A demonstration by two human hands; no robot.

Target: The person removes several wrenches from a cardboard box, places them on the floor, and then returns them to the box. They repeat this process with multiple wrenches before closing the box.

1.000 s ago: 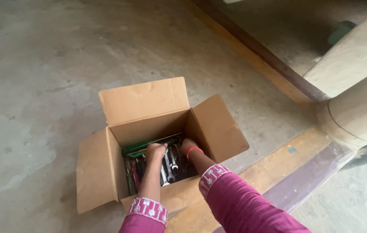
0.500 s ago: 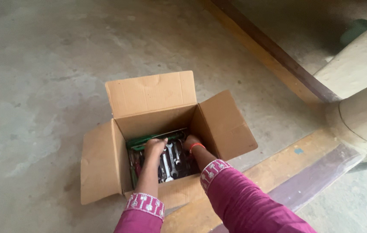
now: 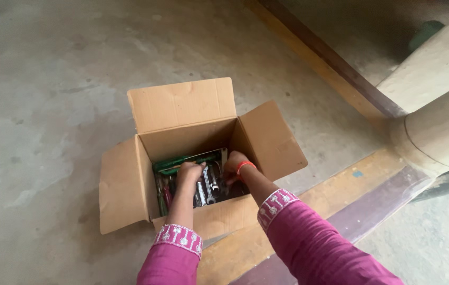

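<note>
Both hands are down in the open cardboard box on the concrete floor. I see my left hand curled over the metal wrenches among green-handled tools; what it grips I cannot tell. My right hand, red bangle at the wrist, reaches beside them, its fingers hidden.

Both arms wear long pink sleeves. Each sleeve ends in a cuff with white stitched patterns. The right hand has a thin red band at the wrist. The left hand is bare.
</note>
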